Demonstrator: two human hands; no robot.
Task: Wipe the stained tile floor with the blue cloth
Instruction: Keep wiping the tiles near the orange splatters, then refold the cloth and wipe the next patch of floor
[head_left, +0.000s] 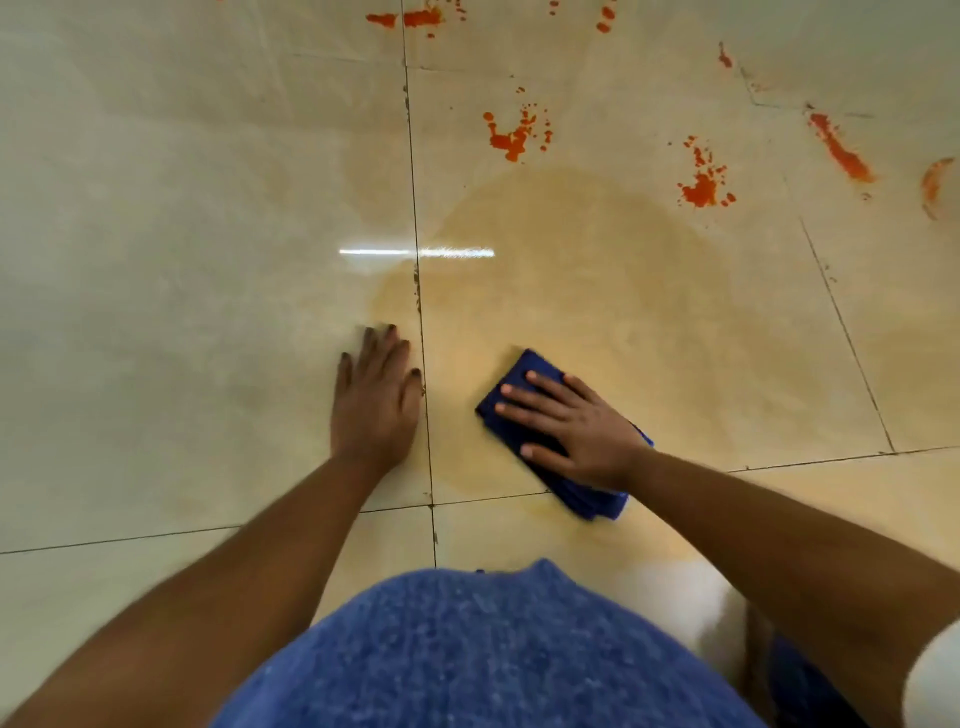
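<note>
A folded blue cloth (524, 384) lies flat on the cream tile floor (208, 208). My right hand (576, 421) presses down on it with fingers spread, covering its middle. My left hand (376, 395) rests palm-down on the bare tile just left of a grout line, holding nothing. A broad pale orange smear (587, 291) spreads over the tile ahead of the cloth. Beyond it sit bright orange-red splatters (517, 132) and more splatters (704, 184) to the right.
Further red streaks (841, 150) lie at the far right, and stains (410, 20) sit along the top edge. Dark grout lines (418, 291) cross the floor. My blue-clad knee (483, 654) fills the bottom of the view.
</note>
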